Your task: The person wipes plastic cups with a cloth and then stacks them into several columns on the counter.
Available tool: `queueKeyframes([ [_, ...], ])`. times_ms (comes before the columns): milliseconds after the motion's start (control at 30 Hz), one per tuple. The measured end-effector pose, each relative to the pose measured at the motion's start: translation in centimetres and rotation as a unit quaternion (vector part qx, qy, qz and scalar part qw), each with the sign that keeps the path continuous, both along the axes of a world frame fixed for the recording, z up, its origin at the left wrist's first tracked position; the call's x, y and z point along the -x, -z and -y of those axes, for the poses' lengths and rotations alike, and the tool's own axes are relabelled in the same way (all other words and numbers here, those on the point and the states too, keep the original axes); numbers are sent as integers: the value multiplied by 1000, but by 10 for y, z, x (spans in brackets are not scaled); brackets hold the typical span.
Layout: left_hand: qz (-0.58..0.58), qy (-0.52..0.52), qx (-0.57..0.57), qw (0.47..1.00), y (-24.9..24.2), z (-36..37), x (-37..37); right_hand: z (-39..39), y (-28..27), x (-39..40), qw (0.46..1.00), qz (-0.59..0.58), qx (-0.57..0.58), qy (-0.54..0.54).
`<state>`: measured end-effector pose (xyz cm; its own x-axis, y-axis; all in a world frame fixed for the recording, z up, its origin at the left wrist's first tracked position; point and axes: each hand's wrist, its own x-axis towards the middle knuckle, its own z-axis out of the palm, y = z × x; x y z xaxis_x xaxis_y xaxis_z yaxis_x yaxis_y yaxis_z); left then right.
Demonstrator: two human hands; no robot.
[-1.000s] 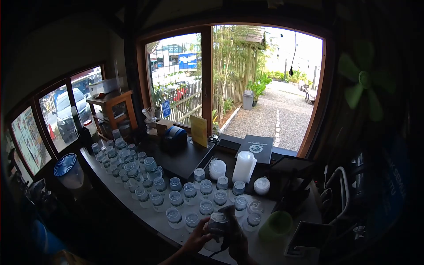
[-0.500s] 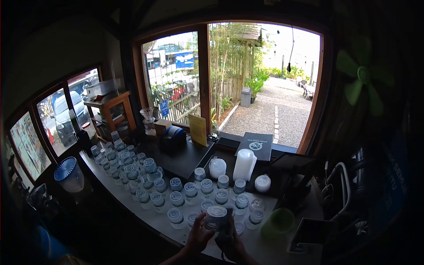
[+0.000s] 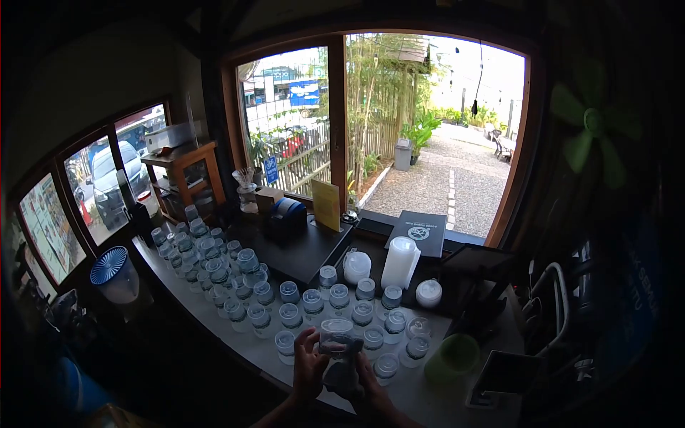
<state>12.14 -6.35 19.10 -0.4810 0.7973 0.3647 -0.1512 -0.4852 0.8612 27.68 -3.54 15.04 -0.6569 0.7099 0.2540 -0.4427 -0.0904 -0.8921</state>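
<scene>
Near the front edge of the counter, a clear plastic cup [image 3: 336, 327] is held upside down. My left hand [image 3: 308, 367] is closed around its left side, with the fingertips near the upper part. Opposite it, my right hand [image 3: 371, 389] is closed on a dark, soft, cloth-like thing [image 3: 344, 376] that lies against the cup's lower part. Shadow hides the exact edges of this dark thing. Just beyond my hands are several upside-down clear cups, among them a near cup [image 3: 386, 366] to the right and another cup [image 3: 285, 344] to the left.
More cups [image 3: 214, 267] crowd the left of the counter [image 3: 239, 346], some stacked. Behind stand white lids [image 3: 357, 267], a tall lid stack [image 3: 401, 262] and a dark menu book [image 3: 414, 232]. A green container [image 3: 452, 358] and a tablet-like device [image 3: 505, 378] are at right.
The cup in my hands has shifted slightly left and up. My right hand and the dark cloth-like thing have moved from its right side to lower in front. The view has shifted slightly.
</scene>
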Motion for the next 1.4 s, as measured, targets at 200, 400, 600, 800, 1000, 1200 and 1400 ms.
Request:
queueKeyframes([
  [200, -137, 215, 160, 954, 2, 21, -4, -26, -35, -13, 992, -88, 60, 74],
  [400, -311, 188, 88, 928, 12, 8, 5, -9, -23, -7, 987, -88, 22, 134],
  [600, -248, 318, 119, 907, 20, 7, 0, -36, -34, -30, 979, -141, 102, 108],
  [800, -241, 399, 167, 869, 18, 4, -16, -34, -24, -48, 949, -33, 31, 311],
  [1000, -424, 325, 114, 838, 69, -5, -54, -52, -13, -116, 857, 106, -8, 503],
  [1200, -445, 246, 152, 847, 120, -29, -85, -43, -17, -163, 838, -69, 129, 525],
  [1400, -483, 132, 92, 861, 100, -27, -106, -39, 10, -200, 819, 15, 73, 569],
])
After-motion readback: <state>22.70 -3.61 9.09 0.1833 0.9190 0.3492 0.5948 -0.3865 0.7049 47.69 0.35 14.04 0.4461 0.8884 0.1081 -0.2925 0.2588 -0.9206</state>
